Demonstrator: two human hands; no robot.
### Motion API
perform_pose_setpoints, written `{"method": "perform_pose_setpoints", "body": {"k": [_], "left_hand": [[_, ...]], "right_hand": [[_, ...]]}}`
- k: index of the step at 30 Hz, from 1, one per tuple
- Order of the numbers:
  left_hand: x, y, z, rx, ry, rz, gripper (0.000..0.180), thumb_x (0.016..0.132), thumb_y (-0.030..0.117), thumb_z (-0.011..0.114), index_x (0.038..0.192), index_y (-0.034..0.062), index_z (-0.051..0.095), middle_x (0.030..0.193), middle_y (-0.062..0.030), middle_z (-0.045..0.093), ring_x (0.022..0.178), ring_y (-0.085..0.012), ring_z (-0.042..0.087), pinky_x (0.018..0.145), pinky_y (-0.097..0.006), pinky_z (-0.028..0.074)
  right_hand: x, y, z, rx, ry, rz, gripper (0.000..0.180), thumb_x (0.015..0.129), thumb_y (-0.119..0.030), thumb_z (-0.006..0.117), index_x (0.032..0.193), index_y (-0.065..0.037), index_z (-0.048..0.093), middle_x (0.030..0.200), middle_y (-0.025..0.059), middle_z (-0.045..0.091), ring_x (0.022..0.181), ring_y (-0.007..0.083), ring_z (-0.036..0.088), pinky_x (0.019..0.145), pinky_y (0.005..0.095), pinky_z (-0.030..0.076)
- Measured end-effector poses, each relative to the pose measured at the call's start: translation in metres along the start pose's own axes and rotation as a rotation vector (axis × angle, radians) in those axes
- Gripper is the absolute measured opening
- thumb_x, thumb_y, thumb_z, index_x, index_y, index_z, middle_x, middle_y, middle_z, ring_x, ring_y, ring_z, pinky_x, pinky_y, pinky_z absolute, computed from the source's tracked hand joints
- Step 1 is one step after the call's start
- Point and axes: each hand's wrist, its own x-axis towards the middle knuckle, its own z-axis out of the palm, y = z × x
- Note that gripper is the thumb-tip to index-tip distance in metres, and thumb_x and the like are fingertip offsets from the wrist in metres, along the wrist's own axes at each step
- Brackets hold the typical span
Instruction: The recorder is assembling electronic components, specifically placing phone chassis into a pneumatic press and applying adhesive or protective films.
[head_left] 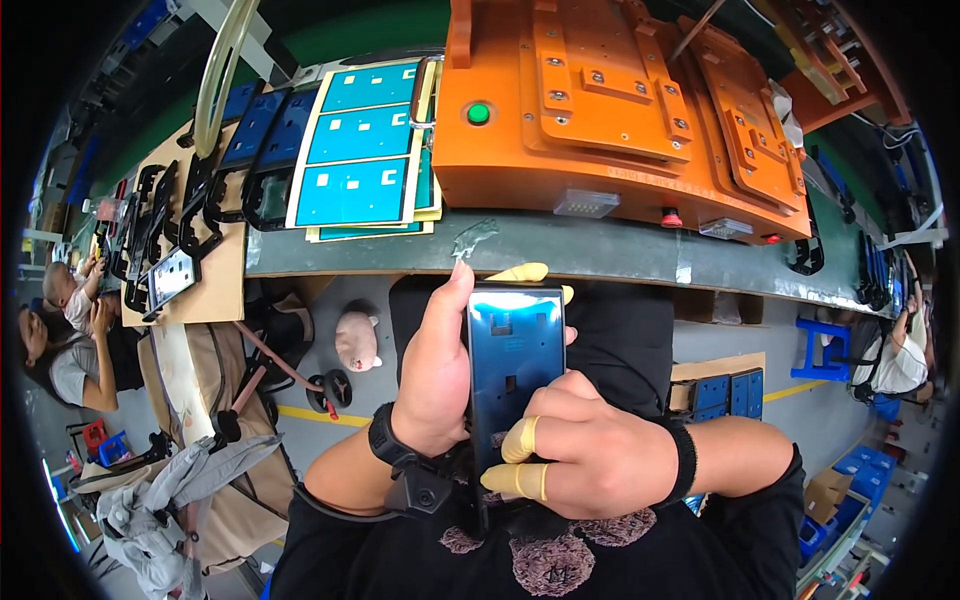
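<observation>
A glossy dark-blue rectangular panel in a black frame (515,345), with small cut-outs, stands in front of my body. My left hand (437,365) is closed around it, the thumb along its left edge and the other fingers mostly hidden behind; yellow finger cots show past the top edge. Against the panel's lower part lies my right hand (600,450), its fingers curled and pressed to the surface. Two of those fingers wear yellow cots. My right fingertips are partly hidden, so anything small under them cannot be made out.
Sheets of blue adhesive film (355,145) lie on the green bench, beside an orange machine (620,130) with a green button. At left, black frames (150,220) cover a cardboard sheet. More blue panels (715,395) sit in a box at right. Other people are at both sides.
</observation>
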Motion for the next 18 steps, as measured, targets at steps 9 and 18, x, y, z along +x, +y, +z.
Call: {"method": "perform_pose_setpoints", "body": {"k": [9,18], "left_hand": [[0.0,-0.001,-0.001,-0.028,0.033,-0.019,0.066,0.102,0.055,0.03,0.126,-0.0029,0.053,0.115,-0.0184,0.065,0.099,-0.0292,0.068,0.082,-0.046,0.058],[0.001,-0.01,0.0,-0.05,0.016,-0.048,0.065,0.102,0.054,0.03,0.128,-0.0012,0.053,0.115,-0.0178,0.065,0.093,-0.0282,0.068,0.079,-0.044,0.058]], "right_hand": [[-0.002,-0.013,0.011,-0.039,0.032,0.115,0.025,0.073,-0.01,0.066,0.094,0.001,0.07,0.088,0.0057,0.054,0.085,0.0224,0.052,0.079,0.0349,0.038],[-0.004,-0.001,0.008,-0.074,-0.051,0.023,0.027,0.075,-0.013,0.065,0.097,0.001,0.069,0.088,0.0066,0.053,0.085,0.0226,0.052,0.078,0.0348,0.039]]}}
